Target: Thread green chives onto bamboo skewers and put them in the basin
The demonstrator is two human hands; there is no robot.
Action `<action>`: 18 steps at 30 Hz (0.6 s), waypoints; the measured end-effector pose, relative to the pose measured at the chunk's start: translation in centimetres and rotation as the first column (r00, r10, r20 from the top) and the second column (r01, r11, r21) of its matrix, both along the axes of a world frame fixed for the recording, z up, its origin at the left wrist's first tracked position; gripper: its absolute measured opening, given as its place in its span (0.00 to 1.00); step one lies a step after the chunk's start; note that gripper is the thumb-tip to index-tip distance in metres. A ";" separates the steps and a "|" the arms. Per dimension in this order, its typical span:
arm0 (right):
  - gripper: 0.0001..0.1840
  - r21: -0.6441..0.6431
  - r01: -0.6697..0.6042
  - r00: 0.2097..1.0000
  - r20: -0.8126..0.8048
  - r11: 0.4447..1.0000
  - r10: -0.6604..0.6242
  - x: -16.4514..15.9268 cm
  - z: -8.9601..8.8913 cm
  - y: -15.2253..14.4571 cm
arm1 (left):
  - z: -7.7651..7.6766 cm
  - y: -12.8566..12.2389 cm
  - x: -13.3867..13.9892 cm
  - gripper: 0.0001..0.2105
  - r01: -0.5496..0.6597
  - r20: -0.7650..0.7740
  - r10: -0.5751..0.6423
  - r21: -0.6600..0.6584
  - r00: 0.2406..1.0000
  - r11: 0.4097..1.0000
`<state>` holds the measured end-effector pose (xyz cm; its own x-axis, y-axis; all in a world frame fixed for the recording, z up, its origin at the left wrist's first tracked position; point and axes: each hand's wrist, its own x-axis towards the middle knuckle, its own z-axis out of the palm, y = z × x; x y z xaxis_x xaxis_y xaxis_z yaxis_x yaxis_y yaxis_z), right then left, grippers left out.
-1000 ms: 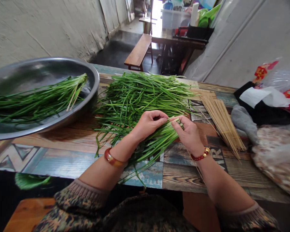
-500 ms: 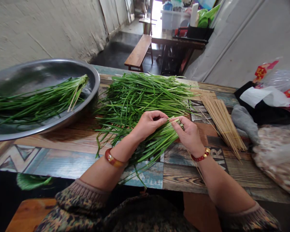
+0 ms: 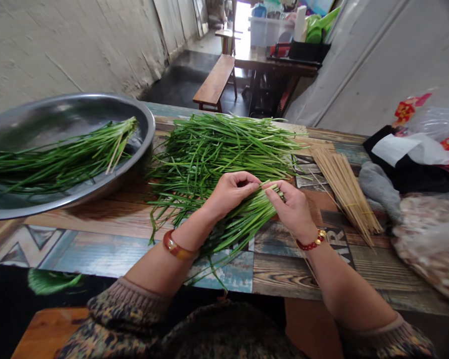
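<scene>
Between my hands is a bunch of garlic chives (image 3: 252, 212), its pale stem ends pointing right and its green leaves trailing toward the table's front edge. My left hand (image 3: 232, 192) pinches at the stem ends with thumb and forefinger. Closed around those stems, my right hand (image 3: 290, 204) has a thin bamboo skewer (image 3: 306, 259) sticking out below its palm. Just beyond my hands lies a large loose pile of chives (image 3: 224, 144). To the right of it rests a bundle of bamboo skewers (image 3: 346, 194).
A wide metal basin (image 3: 147, 129) at the left holds skewered chives (image 3: 67, 154). On the right are a grey cloth (image 3: 377, 187), a bag of pale pieces (image 3: 430, 239) and plastic packaging (image 3: 434, 124). A wooden bench (image 3: 217, 80) stands beyond the table.
Both hands stay almost in place at the stem ends. My right fingers have shifted slightly, so more of the cut stem ends show beside them.
</scene>
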<state>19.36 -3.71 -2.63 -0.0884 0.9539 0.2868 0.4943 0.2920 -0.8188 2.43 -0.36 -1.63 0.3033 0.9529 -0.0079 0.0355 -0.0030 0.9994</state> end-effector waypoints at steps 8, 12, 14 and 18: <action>0.11 -0.009 0.002 1.000 0.007 1.000 -0.002 0.1 -0.1 0.0 | 0.2 0.0 0.0 0.09 0.000 0.030 0.001 -0.018 1.000 1.000; 0.12 -0.008 0.006 1.000 0.018 1.000 -0.006 0.1 -0.2 0.0 | 0.2 0.0 0.0 0.09 0.000 0.033 0.000 -0.004 0.999 1.000; 0.12 -0.007 0.008 1.000 0.023 1.000 -0.007 0.1 -0.1 0.0 | 0.1 0.0 0.0 0.09 0.002 0.028 -0.002 -0.004 1.000 1.000; 0.12 -0.014 0.011 0.999 0.036 1.000 -0.010 0.0 0.1 0.0 | 0.0 0.0 0.0 0.09 0.005 0.002 -0.005 0.009 1.000 1.000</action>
